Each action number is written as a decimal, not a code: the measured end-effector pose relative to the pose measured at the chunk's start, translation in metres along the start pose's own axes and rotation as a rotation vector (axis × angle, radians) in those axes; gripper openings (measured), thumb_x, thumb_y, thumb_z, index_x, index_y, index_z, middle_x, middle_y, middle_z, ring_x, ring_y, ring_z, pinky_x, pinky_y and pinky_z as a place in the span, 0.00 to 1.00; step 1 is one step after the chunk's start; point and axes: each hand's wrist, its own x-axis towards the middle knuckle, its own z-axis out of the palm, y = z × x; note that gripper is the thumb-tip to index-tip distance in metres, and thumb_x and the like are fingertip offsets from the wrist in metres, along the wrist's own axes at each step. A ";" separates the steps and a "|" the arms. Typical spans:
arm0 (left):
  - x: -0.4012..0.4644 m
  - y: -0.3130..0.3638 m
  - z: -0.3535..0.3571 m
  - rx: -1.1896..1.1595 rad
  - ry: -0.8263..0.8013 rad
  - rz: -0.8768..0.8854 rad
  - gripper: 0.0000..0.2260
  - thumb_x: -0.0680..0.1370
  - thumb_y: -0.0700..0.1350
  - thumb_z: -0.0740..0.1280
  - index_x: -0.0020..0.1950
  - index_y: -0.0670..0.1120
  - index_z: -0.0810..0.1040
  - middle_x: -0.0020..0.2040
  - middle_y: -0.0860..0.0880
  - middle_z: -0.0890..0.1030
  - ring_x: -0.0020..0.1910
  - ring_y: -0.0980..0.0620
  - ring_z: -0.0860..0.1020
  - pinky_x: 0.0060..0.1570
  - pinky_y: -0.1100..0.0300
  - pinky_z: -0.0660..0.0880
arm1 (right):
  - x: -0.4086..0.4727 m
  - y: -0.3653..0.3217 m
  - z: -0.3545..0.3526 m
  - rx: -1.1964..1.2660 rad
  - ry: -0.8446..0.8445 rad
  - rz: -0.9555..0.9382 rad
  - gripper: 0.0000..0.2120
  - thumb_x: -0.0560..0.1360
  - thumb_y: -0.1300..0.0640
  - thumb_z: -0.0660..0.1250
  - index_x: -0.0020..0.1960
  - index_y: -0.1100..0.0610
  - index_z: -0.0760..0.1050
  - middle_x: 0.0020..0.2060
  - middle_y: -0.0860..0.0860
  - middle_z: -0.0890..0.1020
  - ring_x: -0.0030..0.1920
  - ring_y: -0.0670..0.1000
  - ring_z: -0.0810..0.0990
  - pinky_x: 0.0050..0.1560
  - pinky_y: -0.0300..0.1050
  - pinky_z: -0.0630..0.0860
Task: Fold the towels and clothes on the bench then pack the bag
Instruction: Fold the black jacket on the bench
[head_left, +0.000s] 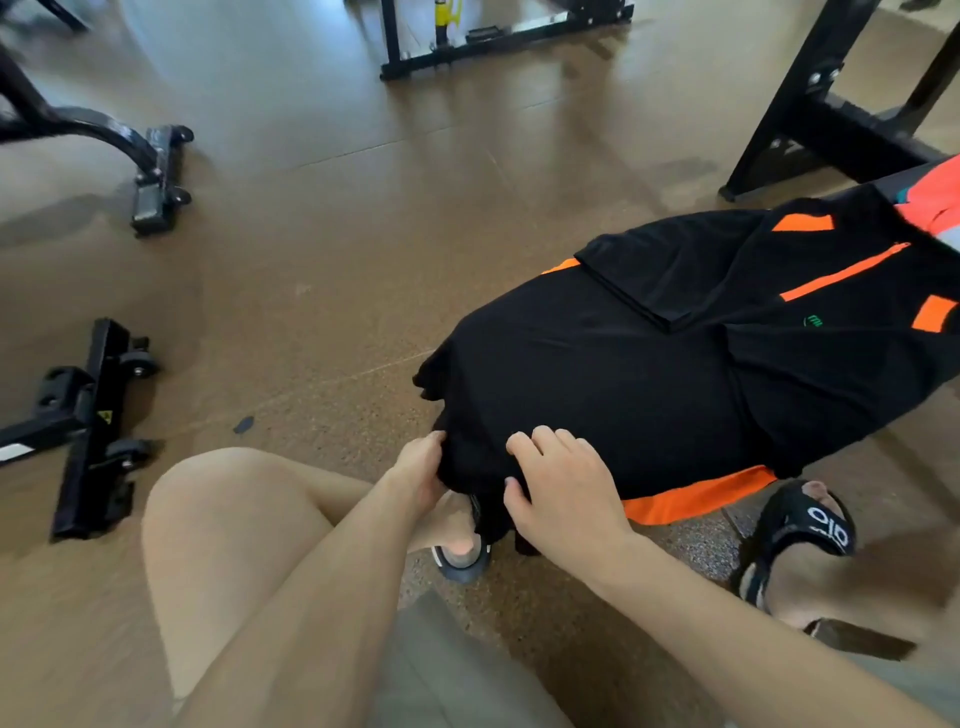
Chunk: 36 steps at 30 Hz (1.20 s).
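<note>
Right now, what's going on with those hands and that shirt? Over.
Left hand grips black shirt hem. Right hand flat on it. One sleeve folded in. Nothing blocking.

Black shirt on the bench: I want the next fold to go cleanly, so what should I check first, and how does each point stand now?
1. Left hand grips the black shirt hem: ok.
2. Right hand on the hem: ok, fingers rest on top.
3. Sleeve folded in: ok.
4. Shirt lies smooth: not ok, near edge bunched.
5. Bench under it: cannot tell, covered.
6. Bag within reach: cannot tell, none in view.
</note>
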 end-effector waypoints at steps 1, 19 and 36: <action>-0.003 -0.003 -0.001 0.001 -0.026 -0.013 0.14 0.85 0.49 0.60 0.62 0.41 0.78 0.52 0.44 0.83 0.46 0.46 0.81 0.45 0.52 0.79 | 0.000 -0.001 -0.001 -0.009 0.004 0.002 0.10 0.73 0.52 0.69 0.53 0.53 0.75 0.40 0.48 0.75 0.40 0.51 0.75 0.41 0.46 0.73; 0.002 -0.011 0.017 -0.062 -0.387 -0.201 0.30 0.79 0.68 0.57 0.63 0.45 0.80 0.56 0.45 0.85 0.62 0.45 0.79 0.64 0.52 0.72 | -0.007 -0.001 -0.003 -0.064 0.017 0.007 0.10 0.72 0.55 0.71 0.52 0.54 0.76 0.40 0.48 0.76 0.39 0.52 0.75 0.40 0.44 0.71; -0.057 0.041 -0.013 -0.070 -0.218 0.409 0.09 0.80 0.46 0.68 0.55 0.42 0.82 0.47 0.45 0.86 0.45 0.50 0.85 0.44 0.54 0.80 | 0.003 -0.049 -0.014 0.247 0.037 0.090 0.13 0.71 0.53 0.70 0.51 0.52 0.69 0.41 0.46 0.73 0.41 0.50 0.74 0.40 0.49 0.74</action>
